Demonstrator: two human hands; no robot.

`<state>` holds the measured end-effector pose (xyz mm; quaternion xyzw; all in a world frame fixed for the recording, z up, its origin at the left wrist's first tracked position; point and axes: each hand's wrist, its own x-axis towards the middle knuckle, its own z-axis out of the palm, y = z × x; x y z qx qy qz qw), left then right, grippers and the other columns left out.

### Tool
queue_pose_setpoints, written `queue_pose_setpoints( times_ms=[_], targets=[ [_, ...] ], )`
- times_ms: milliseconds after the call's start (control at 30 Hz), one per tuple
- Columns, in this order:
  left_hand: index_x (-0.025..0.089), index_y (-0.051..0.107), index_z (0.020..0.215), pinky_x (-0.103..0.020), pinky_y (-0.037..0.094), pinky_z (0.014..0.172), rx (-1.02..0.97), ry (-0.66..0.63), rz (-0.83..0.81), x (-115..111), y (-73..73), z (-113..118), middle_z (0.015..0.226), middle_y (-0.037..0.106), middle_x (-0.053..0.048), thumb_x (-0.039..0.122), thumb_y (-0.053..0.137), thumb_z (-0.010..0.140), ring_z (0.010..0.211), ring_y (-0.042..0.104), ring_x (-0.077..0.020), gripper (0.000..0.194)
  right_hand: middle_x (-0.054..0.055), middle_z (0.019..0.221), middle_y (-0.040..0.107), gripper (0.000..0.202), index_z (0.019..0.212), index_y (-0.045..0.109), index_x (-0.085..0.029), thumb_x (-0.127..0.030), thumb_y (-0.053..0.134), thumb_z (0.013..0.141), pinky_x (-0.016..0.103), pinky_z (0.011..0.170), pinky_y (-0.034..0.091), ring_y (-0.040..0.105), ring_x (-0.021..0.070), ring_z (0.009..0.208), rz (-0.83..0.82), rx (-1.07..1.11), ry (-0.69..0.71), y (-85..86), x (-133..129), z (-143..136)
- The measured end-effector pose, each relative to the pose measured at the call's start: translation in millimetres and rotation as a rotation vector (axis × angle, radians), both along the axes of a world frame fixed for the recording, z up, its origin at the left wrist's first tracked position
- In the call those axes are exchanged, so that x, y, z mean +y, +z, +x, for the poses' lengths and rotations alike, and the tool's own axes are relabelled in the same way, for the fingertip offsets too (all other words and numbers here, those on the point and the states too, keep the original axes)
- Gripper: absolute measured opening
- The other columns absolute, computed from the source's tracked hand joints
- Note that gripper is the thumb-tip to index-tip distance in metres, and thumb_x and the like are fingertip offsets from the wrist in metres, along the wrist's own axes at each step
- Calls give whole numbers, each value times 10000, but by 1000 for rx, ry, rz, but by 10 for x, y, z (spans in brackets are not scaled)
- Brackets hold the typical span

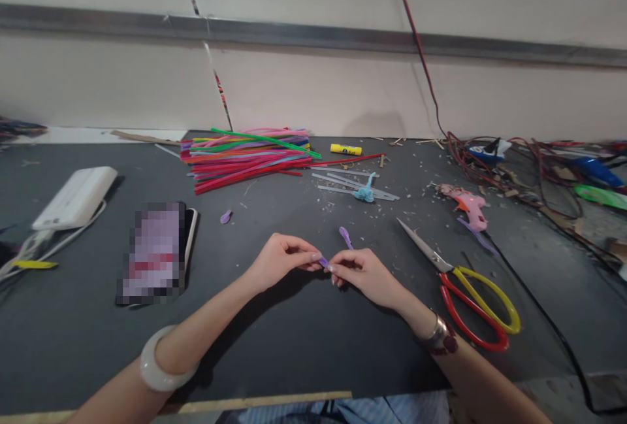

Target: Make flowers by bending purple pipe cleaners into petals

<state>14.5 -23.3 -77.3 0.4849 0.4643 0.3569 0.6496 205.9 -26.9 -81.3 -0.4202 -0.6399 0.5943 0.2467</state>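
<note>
Between the fingertips of both my hands is a small purple piece of pipe cleaner (324, 262). My left hand (281, 262) pinches its left end, and my right hand (363, 275) pinches the right end. Just beyond the right hand lies a purple looped pipe-cleaner piece (345, 236). A similar small purple piece (226, 216) rests farther left on the dark table (274, 345). Fingers cover most of the held piece, so its full shape is hidden.
Colourful pipe cleaners (249, 156) are bundled at the back. Scissors (455, 280) and a pink glue gun (465, 205) lie right, with its black cable trailing forward. Glue sticks (337, 182), a light-blue pipe-cleaner figure (365, 192) and a yellow tube (345, 149) lie behind. A phone (154, 254) and white power bank (76, 198) are left.
</note>
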Motion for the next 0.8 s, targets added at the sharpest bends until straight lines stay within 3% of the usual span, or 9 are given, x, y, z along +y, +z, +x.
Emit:
queue_pose_setpoints(
  times_ms=[200, 400, 633, 800],
  targets=[
    [114, 697, 767, -258, 526, 684, -58, 123, -73, 88, -38, -58, 677, 701, -78, 258, 676, 660, 636, 649, -144, 180, 10, 599, 603, 188, 720, 604, -145, -303, 523, 782, 204, 549, 450, 557, 97, 535, 27, -56, -12, 29, 25, 10],
    [131, 680, 751, -261, 522, 713, -26, 191, -51, 124, -35, -76, 673, 691, -33, 258, 678, 660, 632, 645, -128, 155, 12, 566, 613, 247, 659, 619, -152, -294, 476, 803, 201, 497, 372, 539, 114, 509, 328, -349, -265, -23, 165, 139],
    [133, 666, 771, -246, 524, 688, 17, 135, -34, 115, -84, -68, 693, 686, -34, 266, 651, 690, 654, 644, -126, 157, 8, 651, 625, 221, 732, 625, -185, -283, 456, 835, 229, 560, 330, 537, 134, 590, 609, -654, -213, -129, 193, 212],
    [132, 659, 775, -254, 524, 686, 45, 105, -21, 106, -92, -58, 693, 683, -33, 264, 643, 695, 661, 646, -130, 155, 13, 714, 619, 181, 781, 596, -201, -249, 436, 850, 232, 604, 338, 533, 146, 693, 708, -719, -157, -120, 179, 206]
  ],
)
